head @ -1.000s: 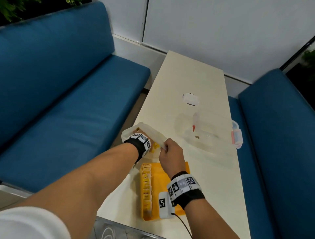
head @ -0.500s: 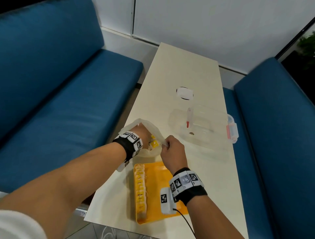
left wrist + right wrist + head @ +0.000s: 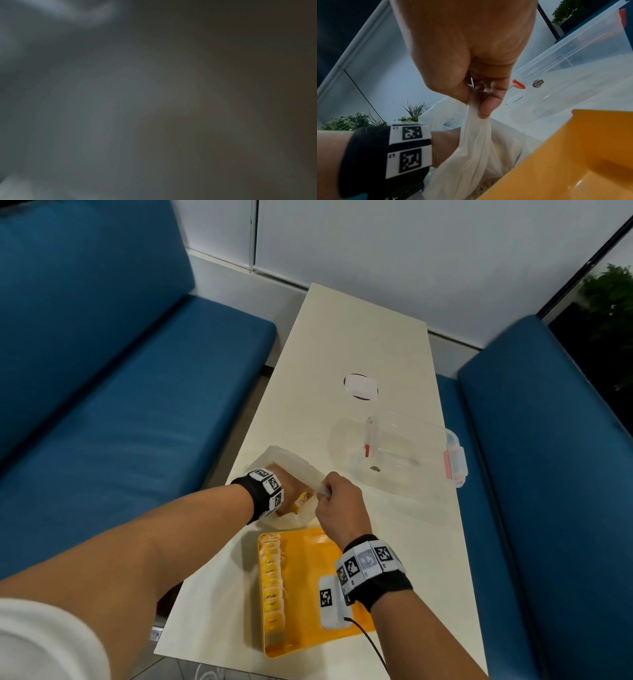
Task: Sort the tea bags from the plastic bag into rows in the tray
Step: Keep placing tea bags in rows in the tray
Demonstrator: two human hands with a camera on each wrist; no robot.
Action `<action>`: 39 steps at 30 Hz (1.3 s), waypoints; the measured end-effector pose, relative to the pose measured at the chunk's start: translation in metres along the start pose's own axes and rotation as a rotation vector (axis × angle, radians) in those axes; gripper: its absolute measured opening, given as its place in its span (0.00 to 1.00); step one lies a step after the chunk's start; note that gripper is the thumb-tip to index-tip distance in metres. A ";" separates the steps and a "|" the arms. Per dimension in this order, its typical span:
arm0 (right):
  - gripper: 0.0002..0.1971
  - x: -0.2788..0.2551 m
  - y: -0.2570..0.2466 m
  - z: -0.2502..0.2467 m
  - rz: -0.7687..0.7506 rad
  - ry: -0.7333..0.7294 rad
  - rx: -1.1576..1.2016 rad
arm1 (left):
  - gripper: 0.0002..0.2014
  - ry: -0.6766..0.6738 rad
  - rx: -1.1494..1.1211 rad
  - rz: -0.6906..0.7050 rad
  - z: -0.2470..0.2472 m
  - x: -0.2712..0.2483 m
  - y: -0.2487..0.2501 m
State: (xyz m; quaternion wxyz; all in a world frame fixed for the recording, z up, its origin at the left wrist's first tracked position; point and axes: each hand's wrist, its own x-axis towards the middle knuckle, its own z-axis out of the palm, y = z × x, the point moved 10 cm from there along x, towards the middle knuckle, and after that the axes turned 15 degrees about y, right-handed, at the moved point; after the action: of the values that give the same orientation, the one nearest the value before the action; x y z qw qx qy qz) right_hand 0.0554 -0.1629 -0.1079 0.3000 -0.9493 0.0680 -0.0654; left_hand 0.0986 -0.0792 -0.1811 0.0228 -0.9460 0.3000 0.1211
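Note:
A thin white plastic bag (image 3: 294,460) lies on the table just beyond the yellow tray (image 3: 308,546). My left hand (image 3: 287,491) reaches into the bag's mouth, its fingers hidden by the film. A yellow tea bag (image 3: 303,497) shows beside it inside the bag. My right hand (image 3: 334,498) pinches the bag's rim between thumb and fingers (image 3: 485,106) and holds it up, stretching the plastic bag (image 3: 476,148). One row of tea bags (image 3: 270,583) runs along the tray's left side. The left wrist view is dark and blurred.
A clear lidded container (image 3: 404,453) with red clips stands at the right of the table, beyond my right hand. A white round disc (image 3: 360,386) lies farther back. Blue sofas (image 3: 120,440) flank the narrow table on both sides.
My left hand has gone deeper into the bag. The right hand keeps its pinch on the rim. The head view has shifted.

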 end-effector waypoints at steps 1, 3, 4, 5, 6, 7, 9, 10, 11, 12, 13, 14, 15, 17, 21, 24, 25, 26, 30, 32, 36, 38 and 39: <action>0.07 0.000 0.000 -0.001 0.001 0.005 -0.001 | 0.12 0.029 0.000 0.000 -0.002 0.001 0.000; 0.07 0.000 -0.001 -0.003 0.002 0.021 0.002 | 0.08 0.082 0.019 -0.002 -0.006 0.002 0.000; 0.07 0.001 -0.001 -0.004 0.001 0.030 0.004 | 0.06 0.110 0.021 0.006 -0.010 0.001 0.001; 0.07 0.001 -0.002 -0.005 0.001 0.035 0.006 | 0.04 0.142 0.018 0.012 -0.013 0.001 0.001; 0.07 0.001 -0.002 -0.005 0.000 0.039 0.009 | 0.04 0.161 0.017 0.009 -0.013 0.002 0.000; 0.07 0.001 -0.002 -0.005 -0.001 0.041 0.009 | 0.04 0.175 -0.003 0.002 -0.013 0.003 -0.001; 0.07 0.002 -0.001 -0.005 0.002 0.048 0.007 | 0.06 0.176 -0.030 -0.021 -0.007 0.006 -0.005; 0.07 0.002 0.000 -0.004 0.008 0.053 0.008 | 0.05 0.183 -0.047 -0.034 -0.007 0.006 -0.006; 0.07 0.002 0.001 -0.004 0.018 0.058 0.011 | 0.05 0.182 -0.055 -0.037 -0.009 0.006 -0.005; 0.07 0.002 0.003 -0.004 0.029 0.060 0.015 | 0.06 0.179 -0.042 -0.029 -0.009 0.006 -0.003; 0.07 0.002 0.004 -0.005 0.042 0.063 0.019 | 0.06 0.179 -0.021 -0.021 -0.010 0.006 -0.002; 0.07 0.002 0.006 -0.005 0.053 0.067 0.022 | 0.07 0.191 0.000 -0.007 -0.013 0.005 0.000; 0.07 0.002 0.006 -0.006 0.063 0.072 0.025 | 0.09 0.193 0.021 -0.007 -0.016 0.004 0.000; 0.07 0.003 0.008 -0.008 0.083 0.084 0.034 | 0.10 0.179 0.020 -0.025 -0.017 0.003 -0.001; 0.07 0.003 0.010 -0.011 0.112 0.099 0.055 | 0.09 0.164 -0.102 -0.050 -0.015 0.002 -0.004; 0.07 0.004 0.015 -0.012 0.146 0.108 0.081 | 0.08 0.192 -0.200 -0.061 -0.018 0.003 -0.005; 0.07 0.005 0.017 -0.012 0.164 0.110 0.099 | 0.08 0.190 -0.209 -0.060 -0.018 0.005 -0.004; 0.08 0.005 0.020 -0.012 0.187 0.115 0.121 | 0.08 0.170 -0.216 -0.081 -0.016 0.006 -0.005; 0.09 0.008 0.028 -0.016 0.281 0.143 0.212 | 0.08 0.222 -0.341 -0.114 -0.027 0.009 -0.008; 0.08 0.010 0.030 -0.019 0.324 0.150 0.253 | 0.08 0.213 -0.352 -0.042 -0.032 0.006 -0.006; 0.06 0.016 0.035 -0.022 0.389 0.171 0.307 | 0.13 0.195 -0.283 0.063 -0.041 -0.006 -0.001; 0.06 0.020 0.037 -0.024 0.399 0.196 0.313 | 0.17 0.322 -0.273 0.137 -0.056 -0.011 0.003; 0.05 0.022 0.037 -0.026 0.399 0.206 0.315 | 0.17 0.404 -0.283 0.174 -0.066 -0.014 0.005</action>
State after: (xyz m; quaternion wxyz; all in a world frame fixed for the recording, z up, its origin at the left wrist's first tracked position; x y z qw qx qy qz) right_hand 0.0690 -0.2109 -0.1067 0.4423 -0.8471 0.2729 -0.1112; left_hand 0.0986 -0.0829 -0.1137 -0.1808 -0.9153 0.3589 -0.0279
